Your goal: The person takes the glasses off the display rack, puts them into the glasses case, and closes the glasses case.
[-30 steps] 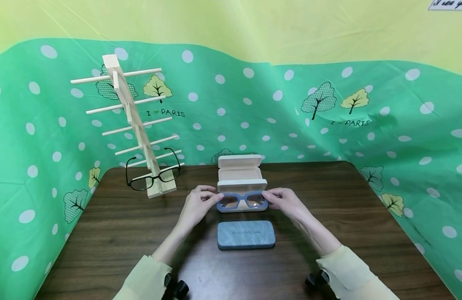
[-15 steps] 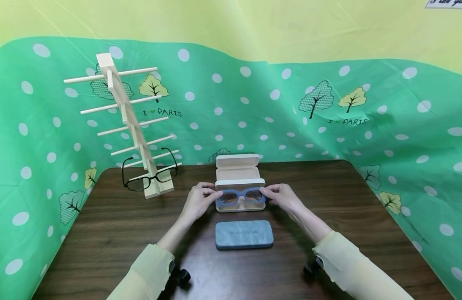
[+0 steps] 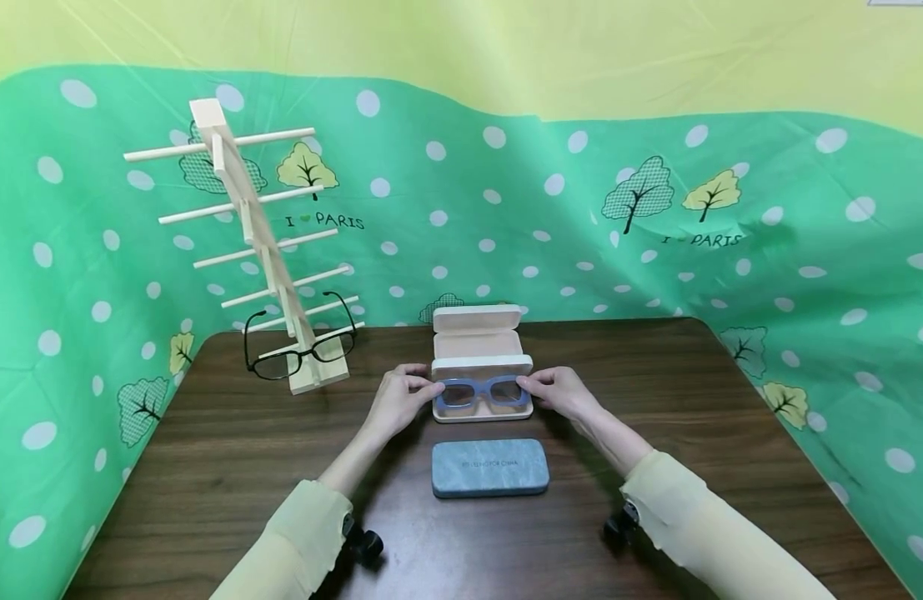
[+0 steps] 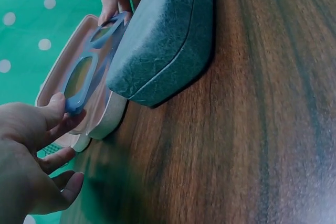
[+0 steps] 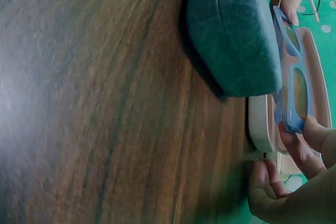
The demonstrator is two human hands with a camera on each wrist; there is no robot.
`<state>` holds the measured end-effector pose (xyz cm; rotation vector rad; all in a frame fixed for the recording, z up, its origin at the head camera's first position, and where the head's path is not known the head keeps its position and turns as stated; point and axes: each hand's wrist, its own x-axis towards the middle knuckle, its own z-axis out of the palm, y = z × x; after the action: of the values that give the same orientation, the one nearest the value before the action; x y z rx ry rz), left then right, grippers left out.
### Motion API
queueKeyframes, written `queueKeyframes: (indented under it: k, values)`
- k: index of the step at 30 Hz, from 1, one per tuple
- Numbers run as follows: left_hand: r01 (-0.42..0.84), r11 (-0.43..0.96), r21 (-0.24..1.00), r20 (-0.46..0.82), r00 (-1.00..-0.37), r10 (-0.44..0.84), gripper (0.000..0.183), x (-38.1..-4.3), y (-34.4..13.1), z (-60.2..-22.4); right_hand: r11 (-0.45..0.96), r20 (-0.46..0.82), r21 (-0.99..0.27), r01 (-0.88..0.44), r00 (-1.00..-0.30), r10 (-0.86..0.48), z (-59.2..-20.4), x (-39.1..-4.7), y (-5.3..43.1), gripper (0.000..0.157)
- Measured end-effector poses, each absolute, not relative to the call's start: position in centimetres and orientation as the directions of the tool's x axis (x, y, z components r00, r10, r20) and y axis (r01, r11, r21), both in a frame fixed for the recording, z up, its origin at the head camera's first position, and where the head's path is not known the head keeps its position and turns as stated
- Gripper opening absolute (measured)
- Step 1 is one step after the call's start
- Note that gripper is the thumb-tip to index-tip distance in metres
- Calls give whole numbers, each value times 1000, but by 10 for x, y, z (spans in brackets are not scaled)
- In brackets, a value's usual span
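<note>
Blue-framed sunglasses [image 3: 482, 392] with brownish lenses are held by both hands over the lower part of an open white glasses case [image 3: 482, 363]. My left hand [image 3: 396, 402] pinches the frame's left end between thumb and fingers, and my right hand [image 3: 568, 395] pinches its right end. In the left wrist view the thumb lies on the front of the sunglasses [image 4: 79, 80]. From the right wrist, the sunglasses [image 5: 297, 95] appear tilted above the pale inside of the case. A closed blue-grey glasses case [image 3: 490, 468] lies just in front.
A wooden glasses rack [image 3: 262, 246] with several pegs stands at the left back, and black-framed glasses [image 3: 298, 363] hang low on it. Everything rests on a dark wood table [image 3: 656, 400]. A green and yellow printed cloth [image 3: 499, 192] hangs behind the table.
The sunglasses have risen slightly inside the open case, both hands still at their ends. The view has shifted a little; the closed case and the rack stay in place.
</note>
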<state>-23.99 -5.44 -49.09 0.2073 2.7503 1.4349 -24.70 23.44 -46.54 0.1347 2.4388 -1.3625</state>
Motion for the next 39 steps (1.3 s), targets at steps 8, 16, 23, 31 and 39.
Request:
queueKeyframes:
  k: [8,16,23,31,39]
  values:
    - [77,584,808,21,-994,103,26,-242,-52,-497,558,-324,-801,217,-941,-99,-471,-253,237,35]
    - [66,617,784,15,-996,87,24,-245,-48,-503,575,-309,-793,201,-946,-96,-474,-255,238,29]
    - [42,625,779,21,-999,41,20,-245,-49,-501,587,-289,-791,173,-951,-109,-476,-258,239,24]
    - [44,640,767,32,-999,30,20,-246,-48,-500,601,-275,-783,160,-956,-104,-477,-259,239,23]
    - [52,646,762,52,-998,19,20,-249,-48,-503,610,-263,-780,137,-957,-122,-478,-257,240,26]
